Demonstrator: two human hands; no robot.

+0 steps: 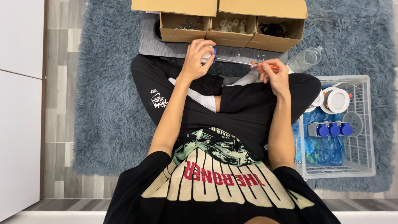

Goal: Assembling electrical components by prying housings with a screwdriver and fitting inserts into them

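I sit cross-legged on a blue-grey shag rug (pixel 103 108). My left hand (pixel 198 58) is closed around a small white part with a blue end (pixel 209 54), held above my knees. My right hand (pixel 275 74) grips the orange handle of a screwdriver (pixel 261 65). Its thin metal shaft runs left and its tip meets the white part in my left hand.
Three open cardboard boxes (pixel 230 31) stand in a row ahead, holding screws, white parts and dark parts, on a grey mat (pixel 149 43). A clear plastic bottle (pixel 306 59) lies at the right. A white wire basket (pixel 356 161) holds round white lamps, blue-capped parts and a blue bag.
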